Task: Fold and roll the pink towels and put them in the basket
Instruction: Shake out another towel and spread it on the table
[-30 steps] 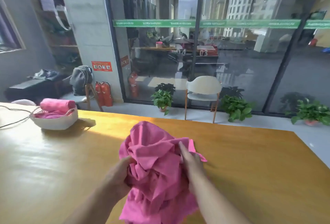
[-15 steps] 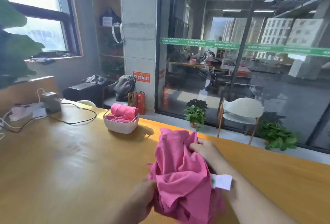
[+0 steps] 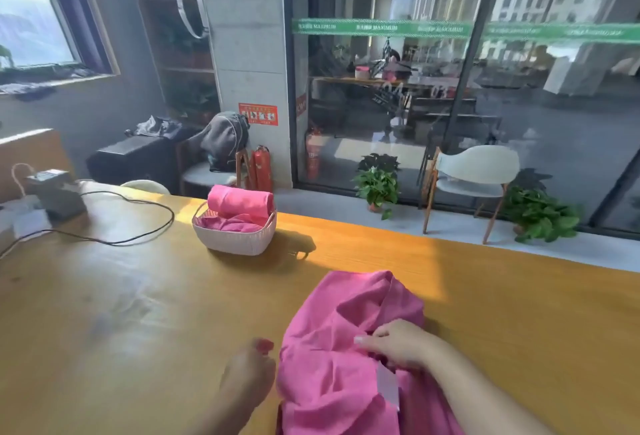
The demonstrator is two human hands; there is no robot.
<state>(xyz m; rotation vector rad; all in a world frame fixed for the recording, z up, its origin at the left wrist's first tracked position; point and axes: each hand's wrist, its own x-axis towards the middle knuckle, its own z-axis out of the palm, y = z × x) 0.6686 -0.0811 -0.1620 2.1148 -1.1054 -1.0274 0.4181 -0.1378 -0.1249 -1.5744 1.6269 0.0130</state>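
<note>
Now the pink towel (image 3: 349, 341) lies down on the wooden table (image 3: 138, 313), whereas a second ago it was bunched up in the air between both hands; it has been lowered and is starting to spread, though it is still rumpled, with a ridge of cloth standing up along its far side. The white basket (image 3: 235, 237) serves as landmark: the towel lies nearer the person than the basket and to its right, well apart from it.

The right hand (image 3: 398, 344) rests on top of the towel with its fingers curled into the cloth — it seems to pinch a fold near the white care label (image 3: 388, 388). The left hand (image 3: 247, 375) has come off the cloth and sits at the towel's left edge, blurred; whether its fingers are straight or curled I cannot tell, and whether they touch the hem is unclear.

Inside the basket a rolled towel (image 3: 240, 202) already sits on top of more pink cloth (image 3: 232, 223), so part of the job is done. To the left of the basket a black cable (image 3: 145, 233) loops across the table toward a small grey device (image 3: 55, 192).

Judging from this, the step in hand is flattening — the towel must be smoothed out before any fold or roll can begin.
</note>
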